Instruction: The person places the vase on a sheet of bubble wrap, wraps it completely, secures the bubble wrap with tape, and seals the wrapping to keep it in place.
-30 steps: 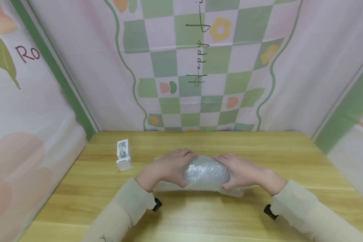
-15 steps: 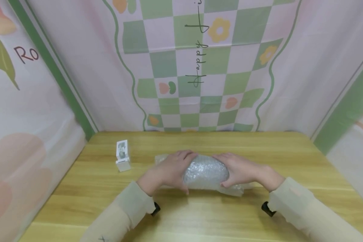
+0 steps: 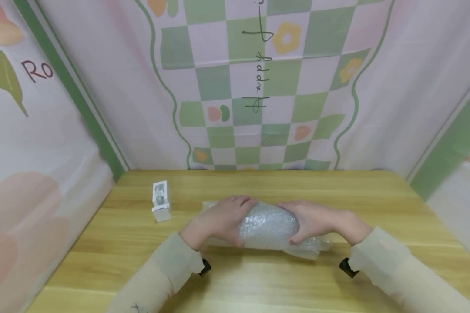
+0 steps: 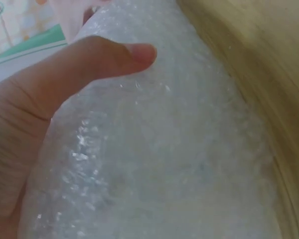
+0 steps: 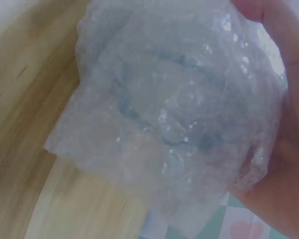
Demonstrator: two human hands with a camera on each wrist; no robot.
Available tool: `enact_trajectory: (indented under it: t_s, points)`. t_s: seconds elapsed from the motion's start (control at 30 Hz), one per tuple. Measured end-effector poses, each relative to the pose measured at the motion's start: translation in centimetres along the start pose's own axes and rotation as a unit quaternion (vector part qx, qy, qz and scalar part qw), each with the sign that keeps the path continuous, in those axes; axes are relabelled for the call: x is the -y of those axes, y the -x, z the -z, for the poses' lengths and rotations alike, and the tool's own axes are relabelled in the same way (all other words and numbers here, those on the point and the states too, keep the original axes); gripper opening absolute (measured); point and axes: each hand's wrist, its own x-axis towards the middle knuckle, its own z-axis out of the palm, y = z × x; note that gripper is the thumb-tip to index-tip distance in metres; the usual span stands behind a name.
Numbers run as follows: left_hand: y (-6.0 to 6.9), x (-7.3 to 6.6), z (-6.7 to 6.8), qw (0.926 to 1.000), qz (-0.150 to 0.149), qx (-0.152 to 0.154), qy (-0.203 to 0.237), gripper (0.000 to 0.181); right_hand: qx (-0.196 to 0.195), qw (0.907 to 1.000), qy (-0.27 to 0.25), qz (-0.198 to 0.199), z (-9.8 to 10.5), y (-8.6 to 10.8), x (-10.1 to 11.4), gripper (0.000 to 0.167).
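While left grip [image 3: 224,221] widely clasps the bubble-wrapped bundle [image 3: 269,227], right grip [image 3: 317,220] matches

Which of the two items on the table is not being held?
The small white box at left: it sits apart, untouched, whereas the left hand and right hand grip the bubble-wrapped bundle.

- Cream left sleeve [image 3: 150,274], small dark marking [image 3: 136,308] at its near end
- Right sleeve [image 3: 411,274], same cream, I'd say
- Left cuff [image 3: 182,256] and right cuff [image 3: 372,248], broad, a shade greyer
- Stubby black left wrist piece [image 3: 205,267]; matching right wrist piece [image 3: 348,268]
- Bare left hand [image 3: 226,221], bare right hand [image 3: 316,220]
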Motion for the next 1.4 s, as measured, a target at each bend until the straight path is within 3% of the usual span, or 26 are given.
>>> enact_trajectory:
  t_s: [0.27, 0.43, 0.57, 0.7, 0.77, 1.1, 1.4]
  points:
    - [-0.1, 0.3, 0.4, 0.9996, -0.001, 0.002, 0.029, 0.112, 0.008, 0.9994, -0.035, -0.004, 0.1, 0.3, 0.0, 0.096]
    - [-0.2, 0.7, 0.1, 0.9989, -0.001, 0.001, 0.048, 0.110, -0.010, 0.9998, -0.019, -0.004, -0.3, 0.8, 0.0, 0.100]
    - [-0.4, 1.2, 0.0, 0.9978, -0.003, 0.004, 0.066, 0.108, -0.046, 0.9967, 0.066, 0.004, -0.9, 1.3, 0.3, 0.097]
    - [-0.5, 1.5, 0.0, 0.9967, -0.005, 0.012, 0.080, 0.107, -0.080, 0.9804, 0.179, 0.015, -1.3, 1.7, 0.8, 0.094]
    - [-0.6, 1.6, 0.1, 0.9963, -0.004, 0.016, 0.085, 0.107, -0.086, 0.9766, 0.197, 0.015, -1.3, 1.9, 1.1, 0.094]
    - [-0.8, 1.5, 0.7, 0.9947, 0.009, 0.032, 0.097, 0.106, -0.064, 0.9935, 0.093, -0.009, -1.1, 2.1, 1.4, 0.102]
    - [-0.9, 1.5, 0.6, 0.9930, 0.018, 0.025, 0.114, 0.108, -0.104, 0.9869, 0.124, -0.007, -2.5, 1.5, 1.0, 0.112]
